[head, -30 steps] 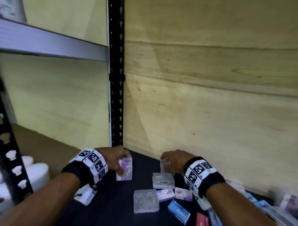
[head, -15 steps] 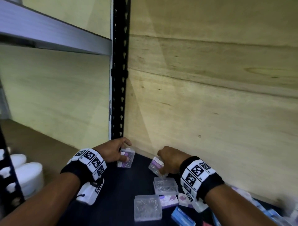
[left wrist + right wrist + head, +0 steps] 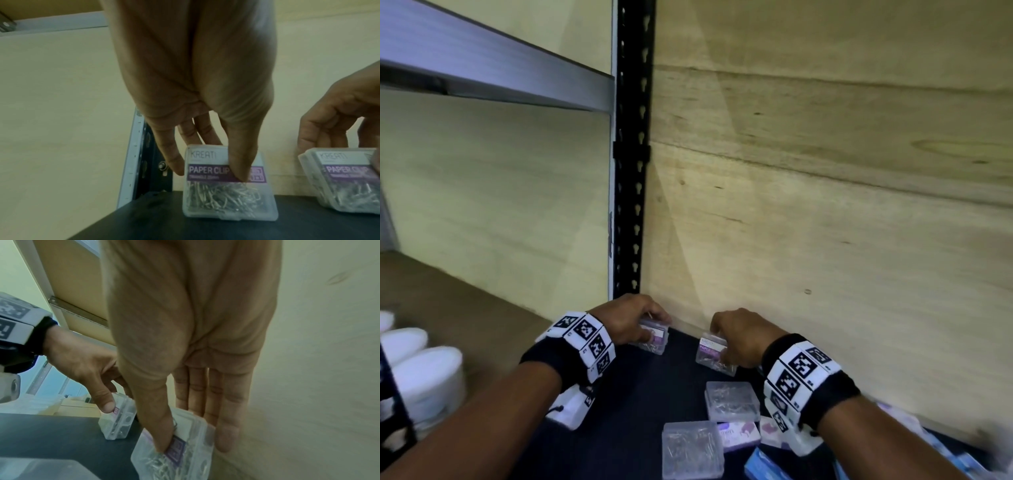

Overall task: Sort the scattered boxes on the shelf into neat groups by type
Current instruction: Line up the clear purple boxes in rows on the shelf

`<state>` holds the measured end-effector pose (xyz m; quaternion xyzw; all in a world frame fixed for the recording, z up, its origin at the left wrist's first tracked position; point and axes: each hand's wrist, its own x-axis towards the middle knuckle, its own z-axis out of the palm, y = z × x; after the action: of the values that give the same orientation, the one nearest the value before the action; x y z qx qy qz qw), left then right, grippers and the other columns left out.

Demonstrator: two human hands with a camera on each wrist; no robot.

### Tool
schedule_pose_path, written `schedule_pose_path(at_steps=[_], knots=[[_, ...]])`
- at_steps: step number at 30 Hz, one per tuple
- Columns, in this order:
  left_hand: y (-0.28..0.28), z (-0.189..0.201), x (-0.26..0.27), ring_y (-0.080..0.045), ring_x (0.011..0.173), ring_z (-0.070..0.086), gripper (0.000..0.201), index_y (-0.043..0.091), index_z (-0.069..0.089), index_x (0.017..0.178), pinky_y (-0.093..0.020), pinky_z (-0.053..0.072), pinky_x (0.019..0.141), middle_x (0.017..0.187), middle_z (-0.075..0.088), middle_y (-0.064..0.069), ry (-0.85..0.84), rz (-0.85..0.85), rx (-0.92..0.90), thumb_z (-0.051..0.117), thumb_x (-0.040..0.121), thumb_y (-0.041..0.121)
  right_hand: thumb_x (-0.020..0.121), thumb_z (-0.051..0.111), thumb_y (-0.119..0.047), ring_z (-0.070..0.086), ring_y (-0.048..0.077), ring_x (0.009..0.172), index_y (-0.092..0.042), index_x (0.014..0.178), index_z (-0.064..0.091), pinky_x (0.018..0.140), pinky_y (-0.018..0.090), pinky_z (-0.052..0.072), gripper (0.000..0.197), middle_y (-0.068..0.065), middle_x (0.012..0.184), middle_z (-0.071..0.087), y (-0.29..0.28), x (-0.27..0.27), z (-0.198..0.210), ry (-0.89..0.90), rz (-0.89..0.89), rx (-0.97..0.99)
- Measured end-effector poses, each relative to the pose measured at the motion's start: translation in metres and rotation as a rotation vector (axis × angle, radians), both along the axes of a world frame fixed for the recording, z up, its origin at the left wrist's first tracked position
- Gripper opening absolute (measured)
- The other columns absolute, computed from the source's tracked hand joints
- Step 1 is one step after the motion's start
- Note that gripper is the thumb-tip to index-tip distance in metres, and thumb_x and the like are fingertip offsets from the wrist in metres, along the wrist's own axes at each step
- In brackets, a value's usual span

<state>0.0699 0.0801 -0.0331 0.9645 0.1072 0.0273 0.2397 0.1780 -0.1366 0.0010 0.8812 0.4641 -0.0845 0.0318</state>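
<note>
Two clear paper-clip boxes are held upright at the shelf's back edge — one in the corner, pinched by the left hand, the other by the right hand. From the left wrist, the corner box stands label-side forward, thumb across it. From the right wrist, the second box is tilted — thumb in front, fingers behind.

Clear paper-clip boxes carry purple labels; the shelf is black.
</note>
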Motion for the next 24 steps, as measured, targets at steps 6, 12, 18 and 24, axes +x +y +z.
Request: schedule_pose_path(at_steps=[6,12,18,24], knots=[[0.000,-0.006,0.012,-0.005,0.113,0.056,0.043,0.025,0.060,0.128,-0.023,0.046,0.100,0.121,0.058,0.010,-0.038,0.010,0.018,0.072,0.087,0.017,0.089,0.070,-0.019,0.059,0.028,0.110,-0.015,0.133,0.052,0.089,0.035,0.050,0.048,0.010,0.126,0.057,0.003,0.003,0.000,0.008,0.003,0.055],[-0.006,-0.010,0.022,-0.008,0.108,0.060,0.038,0.019,0.063,0.118,-0.022,0.049,0.093,0.116,0.062,0.007,-0.130,0.023,0.015,0.073,0.083,0.008,0.087,0.074,-0.021,0.061,0.028,0.106,-0.016,0.127,0.058,0.086,0.036,0.050,0.043,0.009,0.121,0.062,0.011,0.001,-0.001,-0.055,0.007,0.106],[-0.005,-0.010,0.025,-0.007,0.104,0.060,0.039,0.023,0.064,0.116,-0.020,0.048,0.089,0.113,0.063,0.008,-0.142,0.029,0.050,0.075,0.082,0.009,0.085,0.077,-0.020,0.064,0.029,0.102,-0.009,0.119,0.064,0.082,0.035,0.051,0.038,0.013,0.115,0.066,0.015,0.002,-0.001,-0.072,0.004,0.140],[-0.008,-0.008,0.026,-0.007,0.103,0.057,0.037,0.025,0.066,0.115,-0.020,0.046,0.089,0.111,0.059,0.009,-0.169,0.018,0.099,0.076,0.082,0.013,0.085,0.077,-0.021,0.062,0.030,0.102,-0.006,0.117,0.062,0.077,0.033,0.047,0.038,0.014,0.115,0.063,0.014,0.002,-0.005,-0.103,-0.002,0.146]])
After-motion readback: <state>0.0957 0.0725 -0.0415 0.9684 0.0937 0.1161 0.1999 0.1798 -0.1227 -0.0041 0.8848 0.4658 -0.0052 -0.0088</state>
